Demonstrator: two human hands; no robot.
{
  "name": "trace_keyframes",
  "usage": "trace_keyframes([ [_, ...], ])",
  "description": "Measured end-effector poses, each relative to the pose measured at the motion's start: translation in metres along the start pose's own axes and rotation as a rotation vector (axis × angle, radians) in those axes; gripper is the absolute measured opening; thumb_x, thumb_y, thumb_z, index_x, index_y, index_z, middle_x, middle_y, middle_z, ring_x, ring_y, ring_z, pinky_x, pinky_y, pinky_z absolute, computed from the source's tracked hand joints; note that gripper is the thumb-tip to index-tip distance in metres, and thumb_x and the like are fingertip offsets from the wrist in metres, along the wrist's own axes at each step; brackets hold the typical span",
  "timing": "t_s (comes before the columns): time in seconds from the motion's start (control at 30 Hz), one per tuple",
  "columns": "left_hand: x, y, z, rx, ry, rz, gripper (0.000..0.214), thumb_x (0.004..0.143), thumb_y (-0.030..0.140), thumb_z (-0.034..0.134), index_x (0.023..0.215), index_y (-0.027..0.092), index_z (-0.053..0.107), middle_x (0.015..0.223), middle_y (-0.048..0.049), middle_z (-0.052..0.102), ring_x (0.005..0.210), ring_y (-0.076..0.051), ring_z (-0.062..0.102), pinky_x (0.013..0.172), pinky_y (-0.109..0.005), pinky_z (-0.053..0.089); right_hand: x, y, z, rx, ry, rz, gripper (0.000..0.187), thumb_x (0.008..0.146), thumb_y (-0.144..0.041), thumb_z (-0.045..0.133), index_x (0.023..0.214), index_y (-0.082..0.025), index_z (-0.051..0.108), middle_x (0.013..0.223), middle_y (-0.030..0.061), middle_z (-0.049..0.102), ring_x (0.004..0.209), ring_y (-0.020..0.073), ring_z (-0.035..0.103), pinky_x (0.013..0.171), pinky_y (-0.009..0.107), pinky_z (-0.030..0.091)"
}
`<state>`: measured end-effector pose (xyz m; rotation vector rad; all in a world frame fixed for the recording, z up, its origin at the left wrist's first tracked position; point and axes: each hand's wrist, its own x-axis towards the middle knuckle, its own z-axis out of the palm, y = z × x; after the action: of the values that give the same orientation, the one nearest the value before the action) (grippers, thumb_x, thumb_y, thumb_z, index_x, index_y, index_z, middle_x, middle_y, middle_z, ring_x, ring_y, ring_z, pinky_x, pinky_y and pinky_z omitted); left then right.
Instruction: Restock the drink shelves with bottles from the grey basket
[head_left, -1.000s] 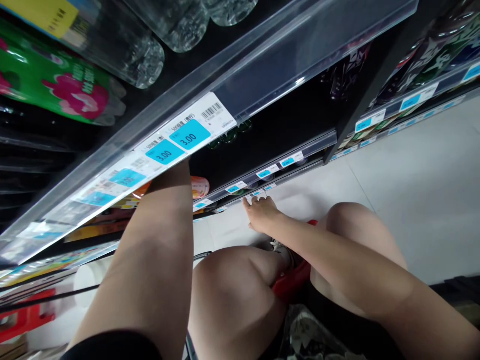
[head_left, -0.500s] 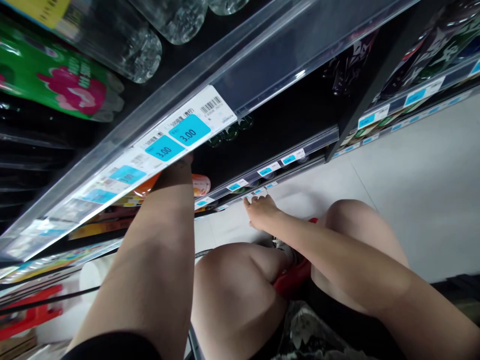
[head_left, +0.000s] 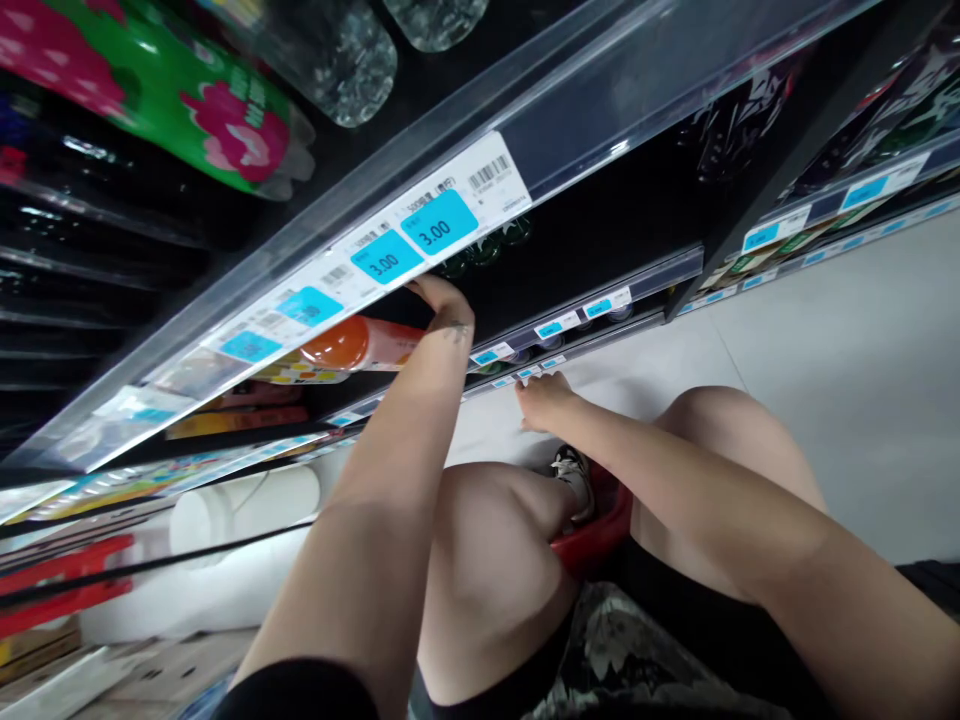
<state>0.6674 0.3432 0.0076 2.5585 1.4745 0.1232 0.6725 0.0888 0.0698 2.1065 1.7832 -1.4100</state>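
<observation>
I am crouched before a black shop shelf. My left hand (head_left: 444,305) reaches under the clear price rail (head_left: 420,235) into the shelf; only its wrist and back show, its fingers are hidden. It is next to an orange-capped bottle (head_left: 352,345) lying on that shelf. My right hand (head_left: 541,397) rests low at the bottom shelf's edge, fingertips on the small blue price tags (head_left: 529,373), fingers bent and holding nothing I can see.
Clear water bottles (head_left: 352,55) and a green bottle with pink print (head_left: 202,115) lie on the shelf above. A red stool (head_left: 592,535) sits under my knees on the white tiled floor (head_left: 825,330). A white roll (head_left: 240,505) and more shelving (head_left: 847,190) stand at the sides.
The view has shifted right and down. My left hand has drawn back so its wrist now shows beside the orange bottle. My right hand stays at the bottom rail.
</observation>
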Motion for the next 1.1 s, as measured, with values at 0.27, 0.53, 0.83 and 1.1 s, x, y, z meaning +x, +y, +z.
trace_keyframes([
  [0.27, -0.115, 0.02, -0.034, -0.245, 0.325, -0.167, 0.066, 0.102, 0.048, 0.03, 0.157, 0.017, 0.01, 0.16, -0.0129, 0.027, 0.15, -0.022, 0.026, 0.121, -0.045, 0.025, -0.007, 0.007, 0.012, -0.061, -0.004, 0.098, 0.065, 0.093, -0.031, 0.062, 0.148, -0.005, 0.04, 0.145, 0.0232, 0.049, 0.131, 0.036, 0.049, 0.108, 0.048, 0.04],
  [0.53, -0.223, -0.094, -0.065, -0.026, 0.226, 0.165, 0.068, 0.089, 0.049, 0.053, 0.145, 0.011, 0.043, 0.162, -0.0157, 0.026, 0.154, -0.03, 0.009, 0.125, -0.048, 0.0, -0.018, 0.0, 0.074, -0.255, -0.123, 0.097, 0.057, 0.094, -0.042, 0.06, 0.141, -0.012, 0.049, 0.138, 0.0198, 0.056, 0.125, 0.0313, 0.056, 0.1, 0.041, 0.045],
  [0.83, -0.419, -0.275, -0.038, 0.208, 0.13, -0.458, 0.073, 0.094, 0.036, 0.046, 0.157, 0.009, 0.02, 0.165, -0.0182, 0.01, 0.152, -0.034, 0.009, 0.122, -0.056, 0.008, -0.038, 0.016, 0.155, -0.416, -0.353, 0.09, 0.061, 0.095, -0.041, 0.059, 0.149, -0.016, 0.044, 0.142, 0.0207, 0.053, 0.127, 0.0314, 0.054, 0.097, 0.039, 0.045],
  [1.1, -0.58, -0.344, 0.014, 0.183, -0.068, -1.053, 0.064, 0.09, 0.035, 0.05, 0.144, 0.003, 0.038, 0.151, -0.0282, 0.032, 0.14, -0.04, 0.029, 0.114, -0.055, 0.026, -0.087, 0.036, 0.109, -0.434, -0.108, 0.007, 0.058, 0.099, -0.034, 0.052, 0.153, -0.019, 0.04, 0.152, 0.0143, 0.045, 0.139, 0.0248, 0.045, 0.112, 0.035, 0.037],
])
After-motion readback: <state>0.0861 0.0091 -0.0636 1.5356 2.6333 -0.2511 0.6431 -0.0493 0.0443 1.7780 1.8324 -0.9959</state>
